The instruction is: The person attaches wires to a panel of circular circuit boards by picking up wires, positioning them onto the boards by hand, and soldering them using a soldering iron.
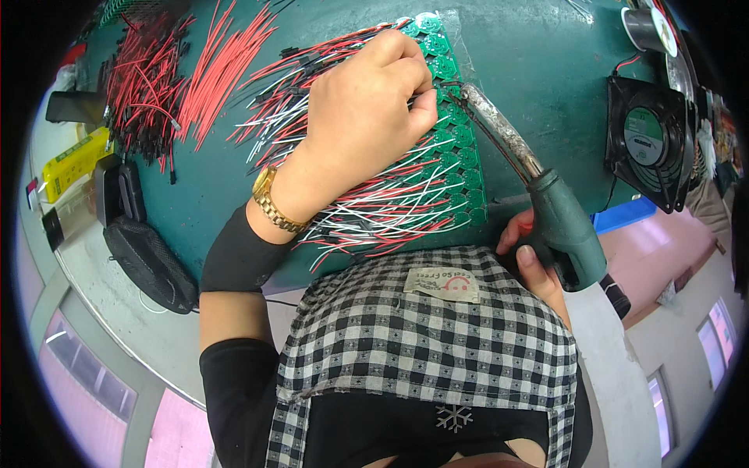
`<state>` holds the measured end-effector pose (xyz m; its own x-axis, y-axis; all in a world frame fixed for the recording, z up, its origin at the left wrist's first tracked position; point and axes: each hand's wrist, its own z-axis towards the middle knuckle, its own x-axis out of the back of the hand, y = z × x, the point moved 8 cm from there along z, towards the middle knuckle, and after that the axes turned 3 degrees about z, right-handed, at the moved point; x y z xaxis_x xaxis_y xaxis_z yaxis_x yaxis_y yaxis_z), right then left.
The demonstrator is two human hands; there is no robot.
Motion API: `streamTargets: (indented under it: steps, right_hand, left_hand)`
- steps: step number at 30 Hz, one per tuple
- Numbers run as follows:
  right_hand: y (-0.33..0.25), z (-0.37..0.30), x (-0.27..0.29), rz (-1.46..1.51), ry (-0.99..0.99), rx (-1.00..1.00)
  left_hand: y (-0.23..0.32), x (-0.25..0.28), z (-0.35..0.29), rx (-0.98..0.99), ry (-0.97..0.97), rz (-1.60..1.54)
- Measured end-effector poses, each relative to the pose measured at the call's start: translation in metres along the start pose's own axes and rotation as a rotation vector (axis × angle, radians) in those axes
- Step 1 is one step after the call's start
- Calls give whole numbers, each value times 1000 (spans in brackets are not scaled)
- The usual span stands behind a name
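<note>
My left hand (363, 109), with a gold watch (273, 203) on the wrist, is closed in a pinch over a panel of small round green circuit boards (468, 160). A thin wire seems to be between the fingertips, mostly hidden by the hand. Rows of red, white and black wires (382, 207) lie with their ends on the boards. My right hand (546, 282) is wrapped round the green handle of a soldering gun (568, 226). Its long, stained metal barrel slants up to the left, and the tip touches or nearly touches a board beside my left fingertips.
Red wires (226, 74) and a tangled red-and-black bundle (144, 86) lie at the far left of the green mat. Leftward are a black mesh pouch (152, 261) and a yellow pack (74, 165). A black fan (650, 136) and a solder spool (651, 31) stand at the right.
</note>
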<state>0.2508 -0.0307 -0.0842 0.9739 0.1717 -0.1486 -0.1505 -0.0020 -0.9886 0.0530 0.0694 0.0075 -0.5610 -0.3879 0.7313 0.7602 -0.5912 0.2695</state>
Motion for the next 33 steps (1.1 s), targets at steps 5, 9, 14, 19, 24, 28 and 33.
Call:
streamTargets:
  steps: [5, 9, 14, 19, 24, 28, 33]
  right_hand:
    - [-6, 6, 1, -67, -14, 31]
    - [-6, 7, 1, -96, -26, 33]
    - [-8, 2, 2, -22, 3, 59]
    - [-14, 5, 5, 120, 220, 40]
    - [-37, 0, 0, 200, 223, 213]
    - [-55, 5, -25, 378, 113, 303]
    - [-49, 29, -39, 762, 118, 231]
  left_hand:
    - [0, -1, 0, 8, -2, 14]
    - [0, 2, 1, -9, 26, 16]
    - [1, 1, 4, -7, 17, 2]
    - [-8, 5, 5, 26, 14, 29]
    - [-10, 34, 7, 33, 18, 26]
    - [-14, 56, 11, 56, 2, 16]
    - [-17, 76, 18, -69, -91, 117]
